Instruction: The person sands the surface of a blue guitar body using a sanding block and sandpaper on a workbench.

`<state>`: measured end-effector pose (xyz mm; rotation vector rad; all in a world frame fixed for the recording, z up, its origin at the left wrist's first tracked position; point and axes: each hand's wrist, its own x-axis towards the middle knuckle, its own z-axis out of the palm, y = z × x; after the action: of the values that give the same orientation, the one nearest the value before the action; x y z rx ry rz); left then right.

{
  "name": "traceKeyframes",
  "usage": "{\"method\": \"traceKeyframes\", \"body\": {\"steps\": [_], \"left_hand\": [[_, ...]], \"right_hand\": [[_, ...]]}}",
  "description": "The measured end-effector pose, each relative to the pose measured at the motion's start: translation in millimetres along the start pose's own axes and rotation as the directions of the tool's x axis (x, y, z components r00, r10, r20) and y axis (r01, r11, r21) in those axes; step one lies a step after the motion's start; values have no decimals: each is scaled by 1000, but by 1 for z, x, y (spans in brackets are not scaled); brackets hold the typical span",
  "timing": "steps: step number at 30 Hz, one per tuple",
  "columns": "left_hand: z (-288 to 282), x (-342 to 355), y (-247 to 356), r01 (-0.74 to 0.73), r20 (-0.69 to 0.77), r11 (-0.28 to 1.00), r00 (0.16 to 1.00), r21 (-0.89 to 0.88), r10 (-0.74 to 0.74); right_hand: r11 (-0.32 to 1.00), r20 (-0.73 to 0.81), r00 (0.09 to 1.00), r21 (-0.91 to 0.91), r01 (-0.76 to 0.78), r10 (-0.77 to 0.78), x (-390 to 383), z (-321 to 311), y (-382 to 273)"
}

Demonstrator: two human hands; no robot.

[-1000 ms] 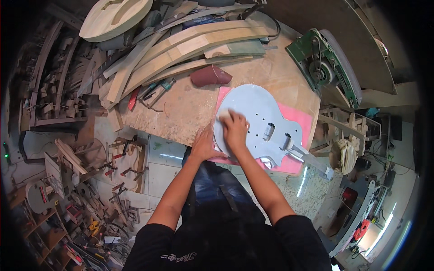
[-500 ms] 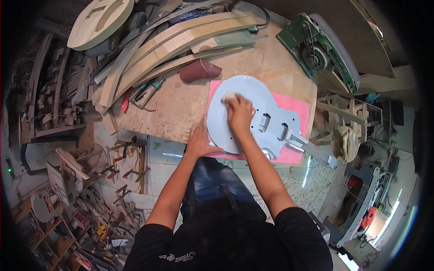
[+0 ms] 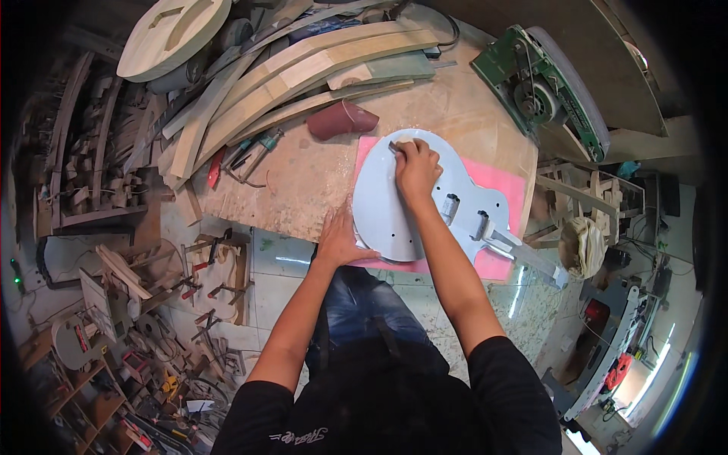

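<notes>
Woodworking workshop; green sander (image 3: pixel 540 95), timber (image 3: pixel 299 76)

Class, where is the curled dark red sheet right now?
In the head view's upper middle, slightly left, the curled dark red sheet lies on the workbench between the wooden strips and the pale guitar body.

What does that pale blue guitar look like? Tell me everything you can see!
The pale blue guitar looks smooth and painted, with rounded sides, two slots and small round holes, no strings. Its greyish neck points to the picture's lower right. It lies flat on a pink sheet. The left hand rests at its near left edge; the right hand seems to press a small block onto it.
</notes>
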<state>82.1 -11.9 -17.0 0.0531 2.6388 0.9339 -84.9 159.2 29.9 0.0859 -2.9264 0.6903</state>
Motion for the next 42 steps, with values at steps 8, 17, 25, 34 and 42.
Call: {"method": "traceKeyframes", "body": {"steps": [8,17,25,34,42], "left_hand": [[-10,-3,3,40,22,999,999,-23,-40],[1,0,-1,1,12,1000,1000,-5,-1],[2,0,-1,5,5,1000,1000,0,-5],[3,-7,-8,16,-19,1000,1000,25,-16],[5,3,2,-8,-9,1000,1000,-18,8]], "right_hand": [[973,129,964,49,227,-231,-99,8,-20],[994,-46,998,-90,-56,52,-12,14,4],[996,18,998,-60,60,-59,16,-1,12],[955,209,932,58,291,-296,-50,17,-27],[984,-28,993,-138,110,-115,-5,26,-4]]}}
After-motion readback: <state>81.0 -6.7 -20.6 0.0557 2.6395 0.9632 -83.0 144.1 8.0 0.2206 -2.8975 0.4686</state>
